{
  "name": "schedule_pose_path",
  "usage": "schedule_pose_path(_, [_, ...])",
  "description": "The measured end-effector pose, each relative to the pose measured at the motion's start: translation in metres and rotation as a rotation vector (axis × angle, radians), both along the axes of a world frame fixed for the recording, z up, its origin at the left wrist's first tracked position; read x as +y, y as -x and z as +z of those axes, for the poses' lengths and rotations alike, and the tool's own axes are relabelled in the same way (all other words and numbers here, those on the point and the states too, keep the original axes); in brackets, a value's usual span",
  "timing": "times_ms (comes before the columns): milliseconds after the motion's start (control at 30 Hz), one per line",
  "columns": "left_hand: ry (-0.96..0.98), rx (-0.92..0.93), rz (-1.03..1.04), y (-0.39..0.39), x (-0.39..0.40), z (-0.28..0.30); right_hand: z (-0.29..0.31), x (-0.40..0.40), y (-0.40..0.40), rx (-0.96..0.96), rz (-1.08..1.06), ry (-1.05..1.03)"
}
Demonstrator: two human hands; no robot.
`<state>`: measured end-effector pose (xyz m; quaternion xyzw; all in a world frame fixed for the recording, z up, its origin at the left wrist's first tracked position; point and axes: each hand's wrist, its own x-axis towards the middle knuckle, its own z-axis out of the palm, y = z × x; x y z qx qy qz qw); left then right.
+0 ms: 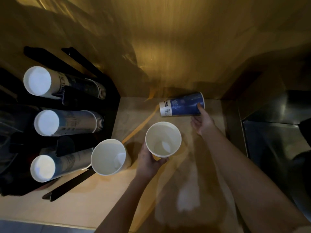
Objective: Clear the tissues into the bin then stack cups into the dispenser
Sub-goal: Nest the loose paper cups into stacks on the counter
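Note:
My left hand (149, 161) grips an upright white paper cup (162, 139) from below, its mouth facing me. A blue and white paper cup (182, 105) lies on its side near the back wall; my right hand (202, 121) touches its wide end with fingertips, not closed around it. Another open white cup (108, 157) stands upright beside the black cup dispenser (111, 101) on the left. The dispenser holds three rows of stacked cups, bottoms toward me: top (37, 80), middle (47, 122), bottom (42, 168).
The counter (101, 199) is pale wood with a brown wall behind. A steel sink or bin edge (269, 140) lies on the right. A dark flat strip (70, 185) sticks out under the dispenser. No tissues are visible.

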<state>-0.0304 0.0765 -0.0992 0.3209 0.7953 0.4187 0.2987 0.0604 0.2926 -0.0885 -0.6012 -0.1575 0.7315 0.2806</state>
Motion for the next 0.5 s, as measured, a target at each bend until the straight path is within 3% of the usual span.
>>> schedule_pose_path(500, [0.033, -0.006, -0.012, 0.001, 0.006, -0.008, 0.014, 0.004, 0.000, 0.088, -0.033, -0.040])
